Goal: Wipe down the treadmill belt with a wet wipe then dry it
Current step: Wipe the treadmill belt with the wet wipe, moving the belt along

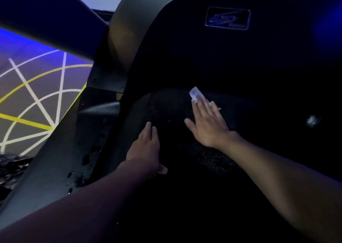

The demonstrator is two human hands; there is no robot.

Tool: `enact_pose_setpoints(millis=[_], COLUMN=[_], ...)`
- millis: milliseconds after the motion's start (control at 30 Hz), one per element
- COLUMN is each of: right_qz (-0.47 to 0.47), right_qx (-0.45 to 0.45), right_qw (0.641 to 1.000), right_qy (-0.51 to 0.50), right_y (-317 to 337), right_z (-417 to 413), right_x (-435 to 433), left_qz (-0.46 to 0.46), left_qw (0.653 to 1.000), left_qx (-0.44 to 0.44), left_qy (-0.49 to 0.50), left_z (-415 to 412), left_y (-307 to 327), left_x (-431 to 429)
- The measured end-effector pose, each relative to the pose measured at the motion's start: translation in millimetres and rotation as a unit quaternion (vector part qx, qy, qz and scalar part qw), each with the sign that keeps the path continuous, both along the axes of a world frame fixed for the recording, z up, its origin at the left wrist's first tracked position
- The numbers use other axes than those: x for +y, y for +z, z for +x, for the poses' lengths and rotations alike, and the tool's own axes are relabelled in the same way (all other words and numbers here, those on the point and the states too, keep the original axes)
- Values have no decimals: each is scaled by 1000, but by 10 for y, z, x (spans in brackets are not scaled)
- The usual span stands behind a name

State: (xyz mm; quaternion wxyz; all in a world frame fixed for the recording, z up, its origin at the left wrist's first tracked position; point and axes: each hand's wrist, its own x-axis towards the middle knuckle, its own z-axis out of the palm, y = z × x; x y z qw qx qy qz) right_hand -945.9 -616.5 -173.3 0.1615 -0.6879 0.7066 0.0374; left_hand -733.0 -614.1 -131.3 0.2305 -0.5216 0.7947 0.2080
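Bare and dimly lit, the left forearm (74,205) and right forearm (286,168) are reaching in from the bottom edge over the treadmill belt (166,109), a black, finely grained surface that is glinting with tiny pale specks (212,159). The left hand (146,146) is lying flat on the belt near its left edge, with straight, relaxed fingers that are grasping nothing and the thumb sticking out to the side. Farther up the belt, the right hand (207,124) is pressing down on the wet wipe (196,93) with straight, slightly spread fingers. They are not curling round it. The wipe is a thin, pale, crumpled sheet, and it is poking out beyond the fingertips at the far end of the belt, just before the matte black motor hood (203,58). A glossy, rounded-rectangle logo badge (227,18) is sitting high on the hood. Left of the belt, the smooth grey side rail (61,161) is carrying dark wet blotches (85,159). A broad, smooth upright (46,17) is slanting across the upper left. Beyond the rail, the floor (37,95) is showing white and yellow curved and straight lines under blue light.
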Motion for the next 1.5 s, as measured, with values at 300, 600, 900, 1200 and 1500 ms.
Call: enact_pose_setpoints(millis=[300, 600, 900, 1200, 1500], right_qz=[-17, -20, -28, -34, 4], right_qx=[-21, -8, -20, -66, -66], right_qw=[1000, 998, 994, 982, 973], right_qy=[12, 51, 99, 176, 219], right_y=[-5, -35, -66, -7, 26], right_z=[296, 602, 937, 1302, 1239], right_x=[-171, -308, -437, -430, -269], left_qz=[-14, -10, -36, 12, 11], left_qw=[995, 994, 981, 960, 976], left_qx=[-9, -7, -9, 187, 135], left_qy=[95, 107, 188, 208, 173], left_z=[88, 57, 5, 392, 393], left_y=[-74, -78, -31, -160, -104], left_x=[61, 68, 193, 248, 255])
